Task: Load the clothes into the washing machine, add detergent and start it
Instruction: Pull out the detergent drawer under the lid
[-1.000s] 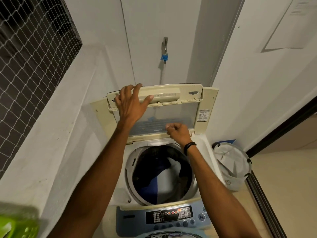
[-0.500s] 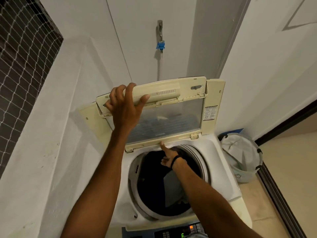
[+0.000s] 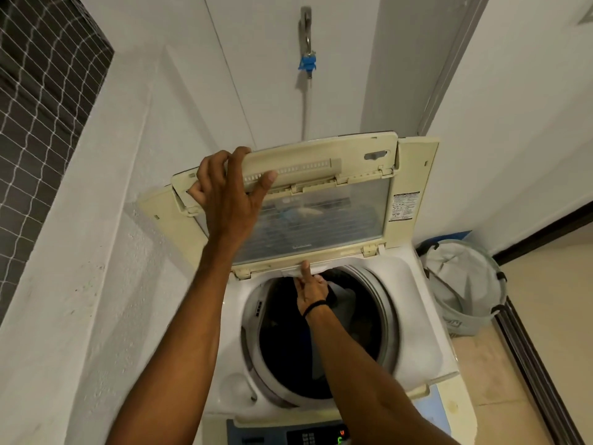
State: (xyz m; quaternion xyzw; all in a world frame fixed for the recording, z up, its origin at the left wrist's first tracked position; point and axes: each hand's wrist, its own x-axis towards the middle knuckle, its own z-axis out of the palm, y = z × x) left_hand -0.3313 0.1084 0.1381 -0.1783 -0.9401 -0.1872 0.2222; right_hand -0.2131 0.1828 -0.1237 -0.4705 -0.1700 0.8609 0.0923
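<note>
Hold the lid (image 3: pixel 353 159) raised with the left hand (image 3: pixel 224 200): fingers curl over its top edge and the thumb clamps the front face. The lid's long axis runs 9 to 3 o'clock. It stands tilted up at the 12 o'clock end of the washing machine (image 3: pixel 414 316), window facing the operator. The right hand (image 3: pixel 311 290) reaches over the clothes (image 3: pixel 345 295) in the drum, index finger straight toward 12 o'clock, tip on a white tab (image 3: pixel 290 271) at the rear rim (probably the detergent tray). Whether its tucked fingers grip anything cannot be determined. Draw the tab squarely toward 6 o'clock, keeping the lid steady above the wrist.
</note>
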